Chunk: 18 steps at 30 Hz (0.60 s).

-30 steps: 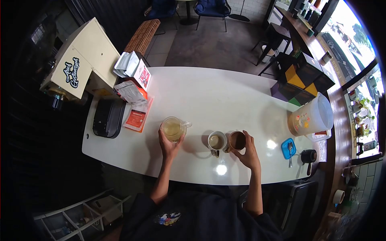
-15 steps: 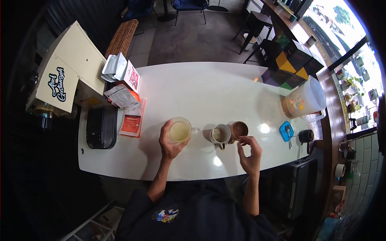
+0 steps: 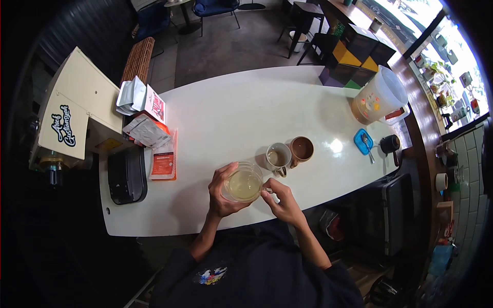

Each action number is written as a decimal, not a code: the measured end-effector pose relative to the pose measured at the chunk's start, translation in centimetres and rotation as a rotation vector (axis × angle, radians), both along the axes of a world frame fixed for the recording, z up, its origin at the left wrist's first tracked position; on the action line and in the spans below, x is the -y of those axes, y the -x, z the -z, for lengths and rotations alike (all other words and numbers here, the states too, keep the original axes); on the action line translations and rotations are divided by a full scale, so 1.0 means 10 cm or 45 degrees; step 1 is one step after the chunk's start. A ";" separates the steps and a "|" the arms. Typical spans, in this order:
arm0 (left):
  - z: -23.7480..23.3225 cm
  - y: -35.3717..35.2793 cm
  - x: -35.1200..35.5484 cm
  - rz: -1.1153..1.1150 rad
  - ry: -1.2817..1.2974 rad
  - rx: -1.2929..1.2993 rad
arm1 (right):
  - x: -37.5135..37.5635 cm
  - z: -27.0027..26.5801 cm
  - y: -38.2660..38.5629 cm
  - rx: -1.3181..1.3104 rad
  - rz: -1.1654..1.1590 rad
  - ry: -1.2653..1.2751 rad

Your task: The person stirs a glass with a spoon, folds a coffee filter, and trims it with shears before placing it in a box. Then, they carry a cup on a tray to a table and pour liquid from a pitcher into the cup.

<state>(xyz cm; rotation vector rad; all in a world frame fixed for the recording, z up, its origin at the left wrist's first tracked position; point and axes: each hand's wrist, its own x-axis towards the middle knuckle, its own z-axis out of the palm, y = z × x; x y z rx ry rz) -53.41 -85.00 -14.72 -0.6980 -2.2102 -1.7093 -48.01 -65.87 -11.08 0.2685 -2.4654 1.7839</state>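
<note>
Between both hands is a clear glass mug (image 3: pixel 244 186) with pale yellowish liquid inside. My left hand (image 3: pixel 222 194) wraps round its left side. The fingers of my right hand (image 3: pixel 281 201) are closed on the mug's handle at the right. Just beyond, a white mug (image 3: pixel 278 157) stands upright with a little liquid at the bottom. Beside it, on its right, is a brown mug (image 3: pixel 302 149); its contents are hard to make out.
The white table (image 3: pixel 221 113) carries a cream machine (image 3: pixel 77 108) and coffee bags (image 3: pixel 149 126) at left. On the right are a plastic pitcher (image 3: pixel 377 97), a blue tray (image 3: pixel 362 141) with a spoon, and a small dark pot (image 3: pixel 389 144). Black boxes (image 3: pixel 357 46) stand behind.
My right hand has moved left from beside the brown mug onto the glass mug's handle. The glass mug has come nearer my body and to the right. The camera view has turned slightly.
</note>
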 end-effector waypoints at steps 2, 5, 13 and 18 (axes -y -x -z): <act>-0.02 -0.01 -0.03 0.063 0.056 0.037 | -0.05 0.07 -0.05 0.155 -0.023 0.157; -0.04 0.00 -0.06 0.172 0.090 0.117 | -0.06 0.06 -0.14 0.182 0.022 0.185; 0.10 0.35 0.01 0.999 -0.202 0.587 | -0.52 0.00 -0.46 0.176 0.220 0.109; 0.24 0.47 -0.18 0.664 0.043 0.721 | -0.77 -0.14 -0.62 0.160 0.414 0.050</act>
